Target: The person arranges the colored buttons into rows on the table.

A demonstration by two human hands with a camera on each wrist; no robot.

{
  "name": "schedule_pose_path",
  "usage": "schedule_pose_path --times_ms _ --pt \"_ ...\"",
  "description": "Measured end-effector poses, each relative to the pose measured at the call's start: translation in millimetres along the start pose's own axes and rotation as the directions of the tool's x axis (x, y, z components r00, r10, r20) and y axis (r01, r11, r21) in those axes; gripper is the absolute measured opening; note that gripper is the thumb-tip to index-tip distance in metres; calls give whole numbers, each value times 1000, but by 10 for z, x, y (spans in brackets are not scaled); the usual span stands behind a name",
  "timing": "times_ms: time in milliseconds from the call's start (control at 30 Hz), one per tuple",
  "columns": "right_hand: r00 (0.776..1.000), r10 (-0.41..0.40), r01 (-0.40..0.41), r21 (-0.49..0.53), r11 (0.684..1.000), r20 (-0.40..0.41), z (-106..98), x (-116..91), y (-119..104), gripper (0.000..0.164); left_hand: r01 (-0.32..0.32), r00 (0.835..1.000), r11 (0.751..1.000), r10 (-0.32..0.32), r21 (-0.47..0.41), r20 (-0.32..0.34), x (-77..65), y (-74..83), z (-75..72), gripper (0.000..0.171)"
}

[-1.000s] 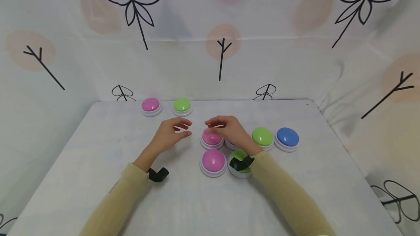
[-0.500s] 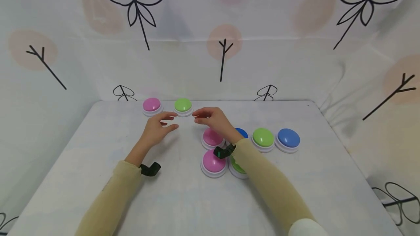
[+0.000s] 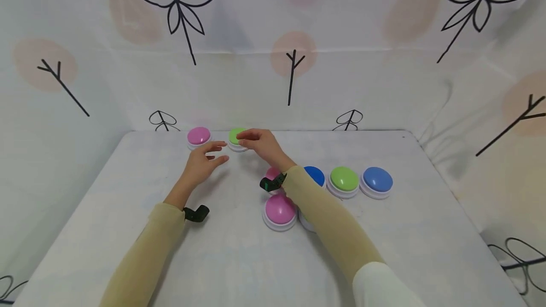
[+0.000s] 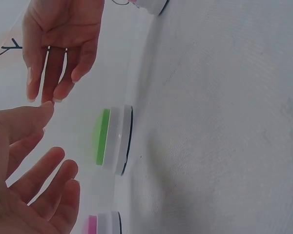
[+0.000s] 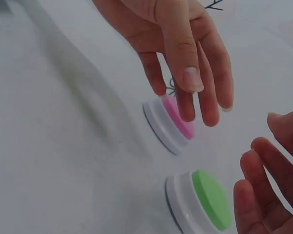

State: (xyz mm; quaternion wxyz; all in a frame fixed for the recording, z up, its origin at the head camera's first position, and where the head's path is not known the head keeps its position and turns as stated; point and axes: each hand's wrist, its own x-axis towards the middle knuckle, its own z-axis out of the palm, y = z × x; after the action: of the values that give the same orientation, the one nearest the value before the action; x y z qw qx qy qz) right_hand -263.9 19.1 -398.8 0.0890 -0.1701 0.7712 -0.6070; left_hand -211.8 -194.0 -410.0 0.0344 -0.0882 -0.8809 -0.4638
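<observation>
In the head view my left hand [image 3: 199,164] hovers over the table with loosely bent fingers and holds nothing. Just beyond it is a pink push button [image 3: 198,135] in a white base at the back left. My right hand [image 3: 263,147], also holding nothing, is in front of a green push button [image 3: 236,135] and partly covers it. The left wrist view has the green button [image 4: 102,139] apart from both hands. Thumb and fingers of each hand face the other hand across a small gap in the head view.
A front pink button [image 3: 280,209], a blue button [image 3: 314,175], a green button [image 3: 343,178] and a lighter blue button [image 3: 377,179] stand at centre right. My right sleeve [image 3: 330,219] hides parts of some others. A patterned cloth [image 3: 239,79] walls the white table [image 3: 213,259].
Both hands have moved toward the back left. My right hand has left the middle pink button and come in front of the back green one. The buttons keep their places.
</observation>
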Motion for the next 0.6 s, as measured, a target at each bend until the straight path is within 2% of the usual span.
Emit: schedule_pose_path --times_ms 200,333,600 --pt "999 -39 40 47 998 -22 89 202 59 22 6 1000 1000 -6 -22 -10 70 -65 56 43" --pt "998 -52 54 41 998 -44 121 254 113 22 13 1000 999 -13 -34 -5 97 -83 95 44" --pt "997 -45 47 36 998 -70 142 288 242 22 2 1000 999 -3 -47 -29 138 -101 75 45"
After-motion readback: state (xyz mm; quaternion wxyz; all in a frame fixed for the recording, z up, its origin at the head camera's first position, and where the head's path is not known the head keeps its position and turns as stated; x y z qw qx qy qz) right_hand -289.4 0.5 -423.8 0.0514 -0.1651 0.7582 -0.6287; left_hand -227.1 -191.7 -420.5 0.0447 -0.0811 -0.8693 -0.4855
